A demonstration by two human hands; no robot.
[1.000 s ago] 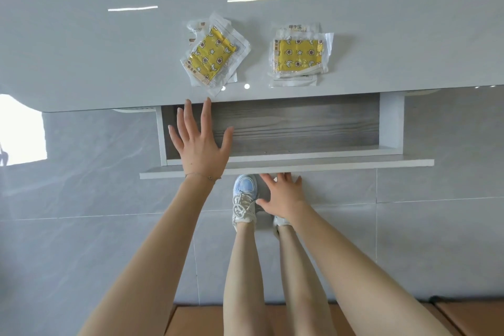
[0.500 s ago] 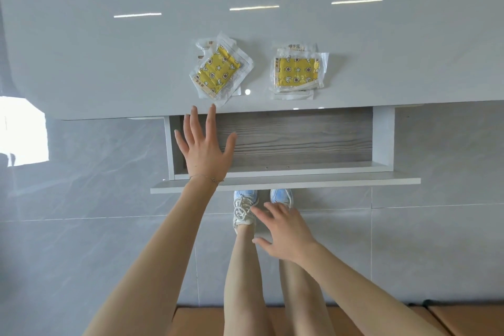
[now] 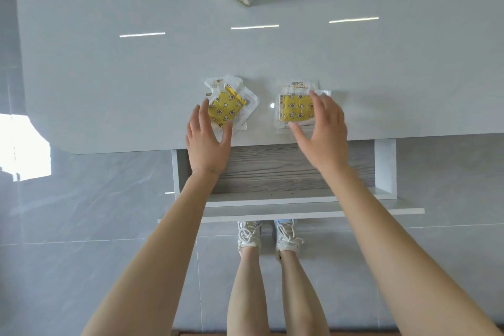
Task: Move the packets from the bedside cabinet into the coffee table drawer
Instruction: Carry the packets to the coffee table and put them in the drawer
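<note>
We note fingers spread, nothing gripped — left hand (image 3: 207, 142) over the tilted packet (image 3: 231, 106), right hand (image 3: 321, 133) over the straight packet (image 3: 296, 109), on the counter (image 3: 109, 90) beyond the open drawer (image 3: 272, 172).

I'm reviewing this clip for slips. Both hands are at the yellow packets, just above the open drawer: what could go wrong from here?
1. The left pile is fanned askew, so the left hand may lift only part of it.
2. The right hand covers just one side of the right pile; its glossy wrap could slip.
3. The drawer shows only a strip past the tabletop edge, so a released packet might miss it.
</note>
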